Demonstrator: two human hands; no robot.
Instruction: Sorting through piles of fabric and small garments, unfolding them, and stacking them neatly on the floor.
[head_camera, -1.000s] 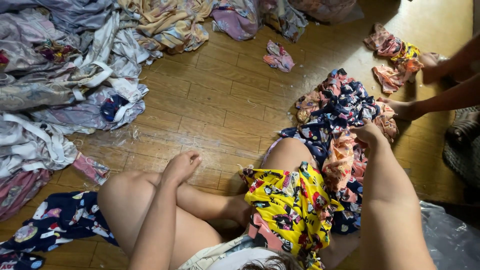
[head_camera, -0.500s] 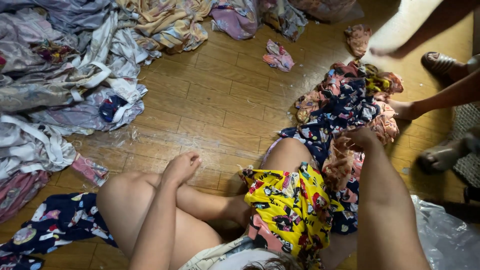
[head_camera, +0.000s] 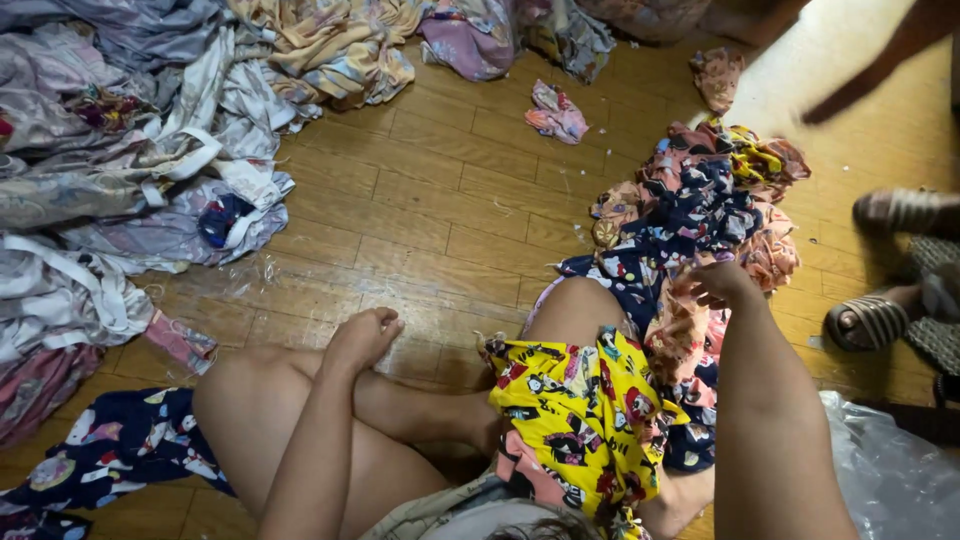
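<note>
The head view looked down on a person seated on a wooden plank floor (head_camera: 440, 210) with bare legs folded. The left hand (head_camera: 362, 338) rested loosely curled on the left knee, pinching nothing. The right hand (head_camera: 718, 283) reached forward to a heap of patterned cloth pieces (head_camera: 700, 205), navy, peach and yellow, lying just beyond the right knee; its fingers were bent over the near edge of the heap, touching the cloth, though whether they pinched a piece could not be told. A yellow printed cloth (head_camera: 575, 415) lay draped over the right thigh, between the two arms. A navy printed cloth (head_camera: 120, 450) lay on the floor beside the left leg. A large pile of pale grey and white garments (head_camera: 110, 160) filled the left side, well apart from the hands. A small pink scrap (head_camera: 556, 112) lay alone on the floor farther off. At the right edge, another person's sandalled feet (head_camera: 880, 315) stood near the heap, and clear plastic sheeting (head_camera: 890, 470) lay beside the right arm.
</note>
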